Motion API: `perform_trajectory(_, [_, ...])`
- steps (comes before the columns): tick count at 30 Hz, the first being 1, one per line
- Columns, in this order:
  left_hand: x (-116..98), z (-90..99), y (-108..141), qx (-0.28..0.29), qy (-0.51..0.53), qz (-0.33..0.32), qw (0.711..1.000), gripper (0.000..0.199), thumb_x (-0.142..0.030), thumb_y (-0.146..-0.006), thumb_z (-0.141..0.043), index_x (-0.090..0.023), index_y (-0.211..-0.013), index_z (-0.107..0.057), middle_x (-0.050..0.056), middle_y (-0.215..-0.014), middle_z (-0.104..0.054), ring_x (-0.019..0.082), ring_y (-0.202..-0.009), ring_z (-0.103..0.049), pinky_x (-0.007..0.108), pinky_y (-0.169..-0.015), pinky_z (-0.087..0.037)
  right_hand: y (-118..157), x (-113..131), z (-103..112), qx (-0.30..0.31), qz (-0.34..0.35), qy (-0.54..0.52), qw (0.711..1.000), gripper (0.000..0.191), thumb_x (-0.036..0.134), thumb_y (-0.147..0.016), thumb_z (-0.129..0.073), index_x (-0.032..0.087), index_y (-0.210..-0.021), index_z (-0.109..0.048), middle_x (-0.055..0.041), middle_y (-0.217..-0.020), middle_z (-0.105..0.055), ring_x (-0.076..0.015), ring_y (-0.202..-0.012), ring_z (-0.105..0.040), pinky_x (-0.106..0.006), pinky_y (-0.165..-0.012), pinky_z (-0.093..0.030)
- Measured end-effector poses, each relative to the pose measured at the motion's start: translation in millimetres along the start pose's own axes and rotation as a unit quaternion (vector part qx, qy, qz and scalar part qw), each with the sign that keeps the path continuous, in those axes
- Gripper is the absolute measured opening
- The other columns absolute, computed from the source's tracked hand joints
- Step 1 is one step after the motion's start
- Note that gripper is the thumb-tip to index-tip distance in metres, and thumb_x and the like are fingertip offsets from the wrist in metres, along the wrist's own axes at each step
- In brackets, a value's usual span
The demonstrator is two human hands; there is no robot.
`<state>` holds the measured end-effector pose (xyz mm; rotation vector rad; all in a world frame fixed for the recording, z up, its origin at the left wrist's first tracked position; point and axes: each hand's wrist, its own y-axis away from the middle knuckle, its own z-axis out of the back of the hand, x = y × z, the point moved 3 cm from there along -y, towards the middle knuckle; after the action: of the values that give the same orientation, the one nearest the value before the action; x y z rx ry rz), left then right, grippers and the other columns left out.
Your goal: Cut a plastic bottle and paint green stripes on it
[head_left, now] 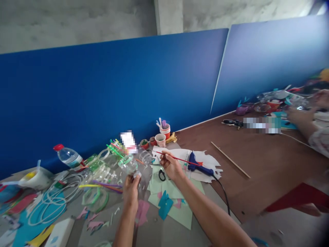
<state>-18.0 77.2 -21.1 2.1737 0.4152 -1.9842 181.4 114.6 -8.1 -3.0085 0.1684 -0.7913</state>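
Observation:
My left hand [131, 188] is closed around a clear plastic bottle piece [129, 165] above the cluttered table. Between the fingers of my right hand [170, 165] is a thin red brush-like stick [183, 160], its tip pointing left toward the plastic. Black-handled scissors [161, 175] lie just below my right hand on pale green paper [180, 216]. To its right a blue glue gun [199, 165] rests on white paper [214, 164], with its black cord running toward the front. Blue paper cutouts [166, 204] and pink paper pieces [142, 212] lie nearer the front.
Left side: a red-capped bottle [69, 156], coiled white cable [51, 202], straws and plastic pieces. Paper cups [160, 140] stand by the blue partition [115, 92]. A wooden stick [230, 159] lies right. Another person's hands [303, 118] are at the far right among craft items.

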Motion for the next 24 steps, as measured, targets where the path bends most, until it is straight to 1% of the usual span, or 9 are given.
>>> perform_trajectory(5, [-4.6, -1.1, 0.2, 0.010, -0.047, 0.012, 0.999, 0.033, -0.044, -0.065, -0.072, -0.020, -0.086, -0.063, 0.003, -0.083, -0.066, 0.021, -0.085, -0.063, 0.034, -0.080, -0.048, -2.3, 1.7, 1.3, -0.009, 0.008, -0.020, 1.000, 0.015, 0.019, -0.069, -0.068, 0.018, -0.084, -0.070, -0.0018, -0.067, -0.066, -0.0109, -0.057, -0.055, -0.021, -0.052, -0.043])
perform_trajectory(9, [-21.6, -10.6, -6.0, -0.005, -0.027, 0.031, 0.999, 0.030, -0.037, -0.061, -0.073, -0.019, -0.083, -0.062, 0.003, -0.084, -0.065, 0.020, -0.083, -0.062, 0.034, -0.079, -0.048, -3.6, 2.6, 2.7, -0.013, 0.004, -0.040, 0.999, 0.017, 0.017, -0.067, -0.068, 0.018, -0.085, -0.069, -0.0011, -0.067, -0.065, -0.0107, -0.059, -0.055, -0.021, -0.053, -0.043])
perform_trajectory(10, [-27.3, -14.5, -9.3, -0.017, -0.001, 0.041, 0.999, 0.030, -0.033, -0.059, -0.074, -0.019, -0.083, -0.062, 0.003, -0.085, -0.065, 0.019, -0.083, -0.062, 0.033, -0.078, -0.048, -3.6, 2.8, 2.8, -0.012, 0.004, -0.043, 0.999, 0.018, 0.017, -0.068, -0.068, 0.018, -0.085, -0.069, -0.0009, -0.067, -0.065, -0.0105, -0.058, -0.055, -0.021, -0.053, -0.043])
perform_trajectory(12, [-40.0, -25.2, -17.6, -0.027, 0.015, 0.042, 0.999, 0.029, -0.030, -0.059, -0.071, -0.019, -0.084, -0.061, 0.003, -0.085, -0.064, 0.017, -0.078, -0.062, 0.032, -0.073, -0.049, -3.2, 3.5, 2.5, -0.005, 0.008, -0.043, 0.999, 0.017, 0.018, -0.069, -0.067, 0.019, -0.086, -0.068, -0.0006, -0.068, -0.065, -0.0102, -0.056, -0.054, -0.022, -0.053, -0.044])
perform_trajectory(15, [-55.0, -45.0, -29.9, -0.017, 0.037, 0.043, 0.998, 0.025, -0.029, -0.063, -0.065, -0.019, -0.085, -0.059, 0.003, -0.081, -0.064, 0.015, -0.073, -0.062, 0.031, -0.070, -0.049, -2.6, 4.8, 2.0, 0.005, 0.009, -0.043, 0.999, 0.018, 0.019, -0.070, -0.068, 0.018, -0.088, -0.068, -0.0010, -0.069, -0.065, -0.0102, -0.057, -0.056, -0.022, -0.054, -0.045])
perform_trajectory(17, [-60.5, -56.3, -36.1, -0.011, 0.043, 0.042, 0.998, 0.025, -0.029, -0.063, -0.064, -0.020, -0.085, -0.058, 0.003, -0.079, -0.064, 0.016, -0.073, -0.063, 0.031, -0.070, -0.050, -2.7, 5.2, 2.6, 0.003, 0.002, -0.053, 0.999, 0.018, 0.018, -0.068, -0.069, 0.018, -0.086, -0.068, -0.0011, -0.069, -0.065, -0.0107, -0.061, -0.058, -0.021, -0.054, -0.045])
perform_trajectory(19, [-61.9, -63.3, -40.5, -0.005, 0.037, 0.041, 0.998, 0.024, -0.028, -0.062, -0.065, -0.020, -0.084, -0.059, 0.003, -0.078, -0.064, 0.017, -0.073, -0.064, 0.031, -0.068, -0.049, -3.2, 5.4, 3.9, -0.001, -0.002, -0.061, 0.998, 0.019, 0.017, -0.067, -0.070, 0.018, -0.085, -0.069, -0.0009, -0.068, -0.065, -0.0114, -0.065, -0.060, -0.020, -0.054, -0.045])
perform_trajectory(21, [-59.6, -63.8, -43.9, -0.001, 0.023, 0.041, 0.999, 0.023, -0.028, -0.061, -0.066, -0.019, -0.082, -0.059, 0.003, -0.076, -0.064, 0.017, -0.072, -0.064, 0.030, -0.066, -0.049, -3.8, 5.1, 5.5, -0.003, -0.002, -0.058, 0.998, 0.019, 0.017, -0.067, -0.070, 0.019, -0.085, -0.069, -0.0005, -0.069, -0.065, -0.0117, -0.065, -0.060, -0.021, -0.054, -0.046])
perform_trajectory(24, [-50.7, -51.5, -48.6, -0.015, -0.010, 0.036, 0.999, 0.024, -0.029, -0.060, -0.068, -0.019, -0.080, -0.060, 0.002, -0.073, -0.064, 0.016, -0.067, -0.062, 0.029, -0.063, -0.047, -4.2, 3.6, 7.3, -0.002, -0.007, -0.044, 0.999, 0.019, 0.018, -0.068, -0.070, 0.020, -0.087, -0.069, -0.0002, -0.069, -0.065, -0.0107, -0.060, -0.057, -0.022, -0.054, -0.045])
